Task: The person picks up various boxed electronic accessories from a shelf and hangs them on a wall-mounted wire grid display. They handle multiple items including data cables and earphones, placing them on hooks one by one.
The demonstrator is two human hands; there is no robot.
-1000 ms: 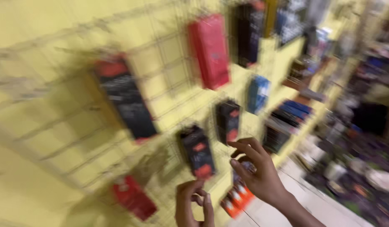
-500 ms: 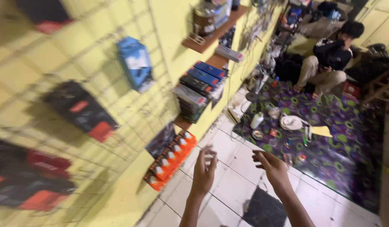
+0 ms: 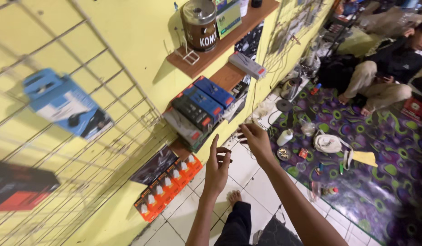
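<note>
Both hands are raised in open air in front of a yellow wall, and neither holds anything. The left hand is open, fingers straight and pointing up, edge-on to the camera, near the stack of flat boxes on the lower wooden shelf but not touching it. The right hand is also open, fingers loosely curled and spread, a little higher and farther out from the wall, above white floor tiles. A clear gap lies between the two hands. To the left, a wire grid stands off the wall, carrying a blue packaged item and a dark red-and-black pack at the frame's edge. An upper wooden shelf holds a brown metal can. At the wall's foot, a strip of orange blister packs leans on the floor. The person's bare foot shows below the hands. To the right, the tiles end at a purple patterned mat strewn with small items, where another person sits well apart.
</note>
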